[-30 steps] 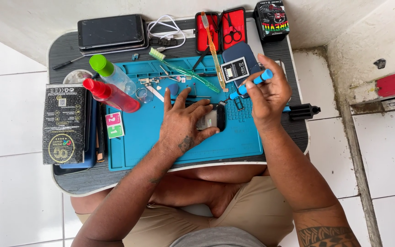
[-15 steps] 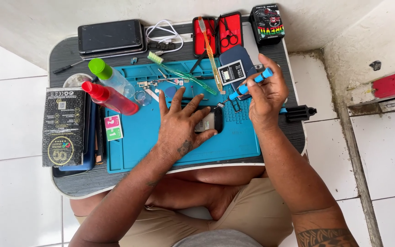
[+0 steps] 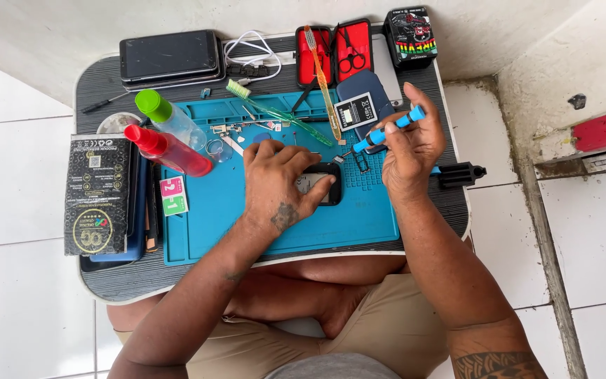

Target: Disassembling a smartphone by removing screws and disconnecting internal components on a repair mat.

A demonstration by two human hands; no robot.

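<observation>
a small dark phone (image 3: 319,184) lies on the blue work mat (image 3: 212,224), a little right of the mat's middle, with its back open and grey insides showing. the left hand (image 3: 278,179) rests over its left part, fingers (image 3: 317,200) curled around its edges and pinning it flat to the mat. the right hand (image 3: 412,144) hovers just right of the phone with its fingers clenched around a blue-handled screwdriver (image 3: 387,131), held slanting, the tip pointing down-left toward the phone's upper right corner; whether the tip touches the phone cannot be told.

just above the phone, at the mat's top edge, sits a dark battery with a white label (image 3: 354,111), and a yellow toothbrush (image 3: 322,81) and a green toothbrush (image 3: 275,112) lie crossed nearby. a red open tool case (image 3: 334,52) lies behind them. to the left of the hand stand two tilted bottles, one red (image 3: 166,149) and one clear with a green cap (image 3: 170,118). a black tablet (image 3: 170,57) rests at the back left of the grey bench (image 3: 106,277), a white cable (image 3: 250,50) beside it, and a black printed box (image 3: 97,194) lies at the bench's left edge.
</observation>
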